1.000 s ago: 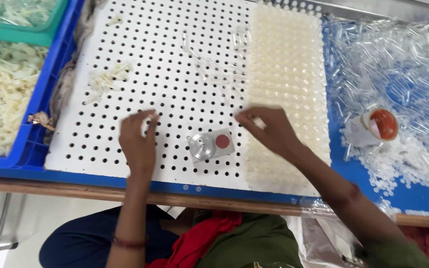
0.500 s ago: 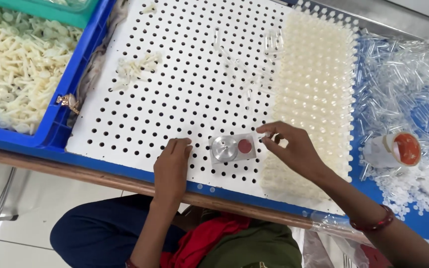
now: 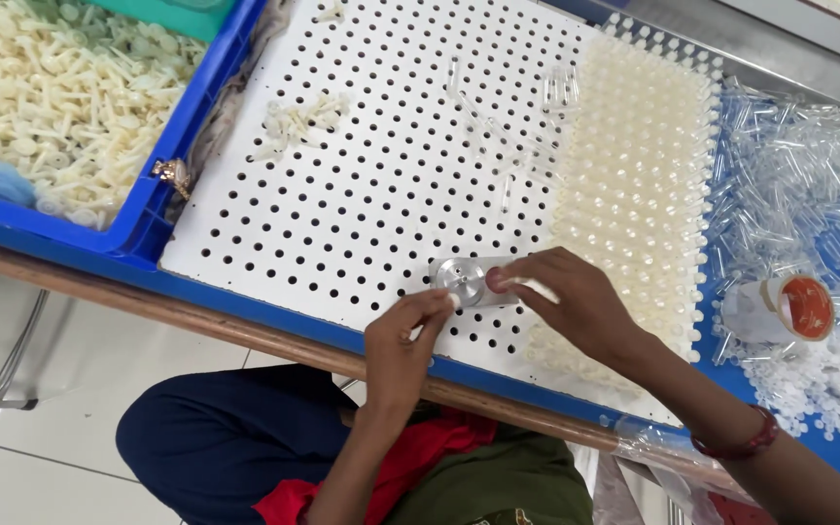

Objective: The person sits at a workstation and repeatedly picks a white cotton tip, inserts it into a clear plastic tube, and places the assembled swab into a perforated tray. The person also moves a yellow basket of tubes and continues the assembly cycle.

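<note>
While both hands meet near the front edge of the white perforated board, the thing between them is a small metal tool: silvery, shiny, with a round disc face toward the person's left and a flatter block part running under the right hand. It lies on the board, close to the front edge, just left of the block of cream-coloured plugs that fills the holes along the board's right side. Right hand lies palm down over the tool's right end, fingers loosely curled, fingertips touching the metal beside the disc; whether it truly clamps the tool or only steadies it, cannot tell. Left hand is drawn up in a pinch, thumb and forefinger closed together right at the disc's lower left edge; something tiny may be between them, too small to tell. A red bangle sits on the right wrist. Farther back on the board, a small heap of cream stemmed parts toward the left rear, and a few clear tubes scattered mid-rear. Off the board's left edge, a blue crate holds many more cream parts. Off the right edge, loose clear tubes cover the blue surface, with a roll of tape, orange-faced, among them.
</note>
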